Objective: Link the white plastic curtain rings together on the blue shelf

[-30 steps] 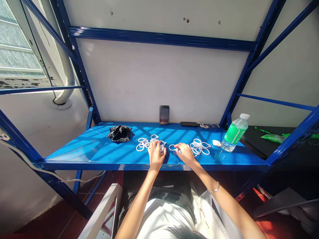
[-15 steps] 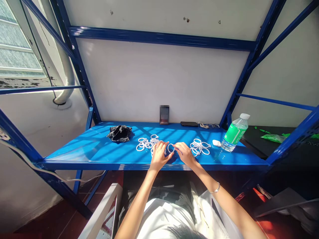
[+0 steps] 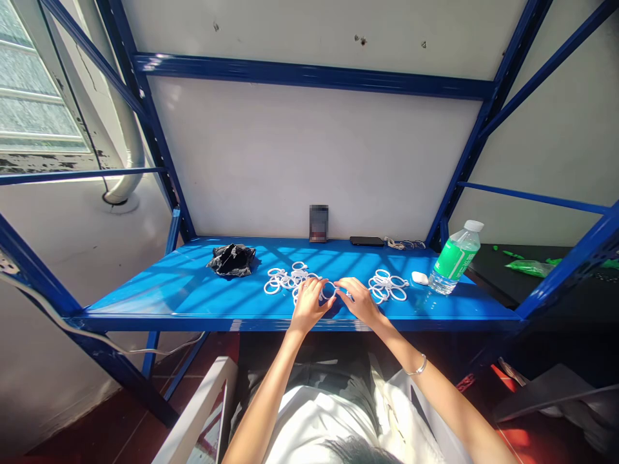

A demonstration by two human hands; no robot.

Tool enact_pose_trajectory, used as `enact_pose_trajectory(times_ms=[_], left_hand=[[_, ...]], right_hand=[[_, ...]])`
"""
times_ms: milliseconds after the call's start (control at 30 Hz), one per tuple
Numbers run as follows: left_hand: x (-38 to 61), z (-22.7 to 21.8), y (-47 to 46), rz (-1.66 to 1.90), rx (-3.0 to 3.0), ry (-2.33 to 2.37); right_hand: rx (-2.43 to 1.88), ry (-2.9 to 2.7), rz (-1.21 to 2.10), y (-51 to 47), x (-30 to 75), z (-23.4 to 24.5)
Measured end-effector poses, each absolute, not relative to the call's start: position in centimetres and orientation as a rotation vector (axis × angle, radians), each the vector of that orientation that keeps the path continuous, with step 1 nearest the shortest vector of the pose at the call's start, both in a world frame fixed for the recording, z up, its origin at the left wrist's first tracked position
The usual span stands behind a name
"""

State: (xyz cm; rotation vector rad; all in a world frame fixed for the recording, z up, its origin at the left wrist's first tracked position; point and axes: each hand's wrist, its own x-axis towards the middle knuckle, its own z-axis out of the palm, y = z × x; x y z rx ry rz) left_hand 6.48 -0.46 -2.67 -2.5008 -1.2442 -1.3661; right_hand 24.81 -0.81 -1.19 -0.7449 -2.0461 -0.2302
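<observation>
A thin white ring (image 3: 333,286) is held upright just above the blue tabletop. My left hand (image 3: 308,305) is closed on its left side, thumb and fingertips pinching the rim. At its right edge, my right hand (image 3: 360,303) is closed too, fingertips meeting the rim; the exact grip is too small to make out. Left of my left hand lies a loose pile of white rings (image 3: 280,281), partly covered by that hand. A second cluster of white rings (image 3: 388,285) rests just right of my right hand.
On the blue table (image 3: 159,293) sits a crumpled black plastic bag (image 3: 233,260) at left. A small dark upright object (image 3: 318,223), a black phone (image 3: 366,241) and a coiled cable (image 3: 406,244) line the back. At right are a white case (image 3: 420,278) and a water bottle (image 3: 454,258).
The held ring has shifted slightly left, toward my left hand. My right fingertips have moved a little along its right edge. The piles look the same.
</observation>
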Motion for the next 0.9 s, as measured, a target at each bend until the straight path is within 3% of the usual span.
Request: enact_pose_trajectory(times_ms=[900], left_hand=[[6.47,-1.80,-1.39,-1.241,-2.523,-1.255]], right_hand=[[-0.766,-2.105,-0.149,-0.85,24.94,-1.16]])
